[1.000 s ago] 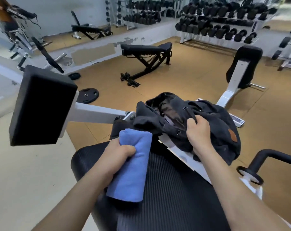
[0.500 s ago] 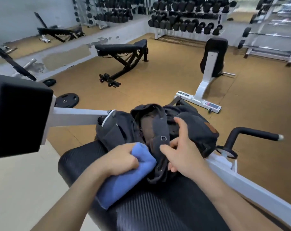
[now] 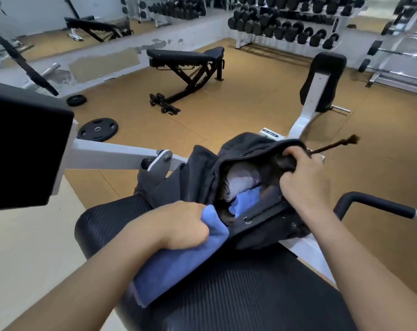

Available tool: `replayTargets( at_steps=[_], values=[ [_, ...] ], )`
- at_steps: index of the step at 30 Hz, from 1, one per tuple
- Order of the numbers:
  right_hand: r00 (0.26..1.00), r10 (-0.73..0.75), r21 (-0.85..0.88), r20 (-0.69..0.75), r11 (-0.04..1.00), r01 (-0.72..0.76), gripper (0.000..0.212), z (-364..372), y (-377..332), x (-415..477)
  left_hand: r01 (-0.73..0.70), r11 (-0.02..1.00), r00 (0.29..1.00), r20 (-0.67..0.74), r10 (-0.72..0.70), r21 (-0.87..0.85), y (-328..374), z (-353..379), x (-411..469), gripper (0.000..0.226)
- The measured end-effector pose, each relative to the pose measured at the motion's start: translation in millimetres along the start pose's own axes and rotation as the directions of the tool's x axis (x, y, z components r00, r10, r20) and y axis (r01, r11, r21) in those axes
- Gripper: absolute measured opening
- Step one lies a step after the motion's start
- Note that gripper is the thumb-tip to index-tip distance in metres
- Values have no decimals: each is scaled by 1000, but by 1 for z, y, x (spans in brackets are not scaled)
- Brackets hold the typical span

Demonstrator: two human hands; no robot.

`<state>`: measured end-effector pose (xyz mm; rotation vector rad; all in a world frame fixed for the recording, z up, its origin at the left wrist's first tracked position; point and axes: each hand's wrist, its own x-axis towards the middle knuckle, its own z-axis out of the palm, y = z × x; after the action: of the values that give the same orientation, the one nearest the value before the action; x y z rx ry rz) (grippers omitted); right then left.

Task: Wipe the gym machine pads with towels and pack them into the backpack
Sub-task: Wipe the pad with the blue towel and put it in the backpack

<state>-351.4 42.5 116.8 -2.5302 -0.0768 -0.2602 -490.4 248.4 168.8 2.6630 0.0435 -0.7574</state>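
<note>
Blue rolled towel (image 3: 178, 263) gripped in left hand (image 3: 178, 225) at backpack (image 3: 250, 187) mouth — right hand (image 3: 305, 185) clutches the rim open — feed it in end-first.

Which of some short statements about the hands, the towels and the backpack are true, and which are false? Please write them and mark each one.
1. The left hand grips a rolled blue towel. True.
2. The right hand rests flat on the ribbed black pad. False: it grips the rim of the dark backpack and holds its mouth open.
3. The backpack is empty inside. False: a pale towel and some blue cloth already show in the opening.
4. The front end of the blue towel reaches the backpack's opening. True.
5. The backpack lies on the floor. False: it sits on the machine, at the far end of the ribbed black pad.
</note>
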Motion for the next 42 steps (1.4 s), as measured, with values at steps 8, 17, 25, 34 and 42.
replayTargets(
  at_steps=[8, 17, 25, 34, 42],
  values=[
    [929, 106, -392, 355, 919, 45, 59, 24, 15, 13, 17, 992, 996, 90, -6, -123, 1, -25, 34, 16],
    [875, 104, -108, 473, 992, -60, 72, 60, 19, 20, -123, 817, 920, -374, -119, -564, 6, -58, 77, 78],
    [902, 132, 276, 412, 925, -261, 26, 42, 23, 49, -102, 995, 886, -452, 99, 16, 18, -13, 108, 19],
    [784, -607, -197, 126, 760, 620, 64, 30, 0, 14, 116, 819, 889, -427, 167, 563, 18, 20, 133, 69],
    [649, -533, -120, 543, 716, 688, 38, 37, -12, 38, -112, 887, 878, -373, 299, 448, -3, 13, 133, 28]
  ],
)
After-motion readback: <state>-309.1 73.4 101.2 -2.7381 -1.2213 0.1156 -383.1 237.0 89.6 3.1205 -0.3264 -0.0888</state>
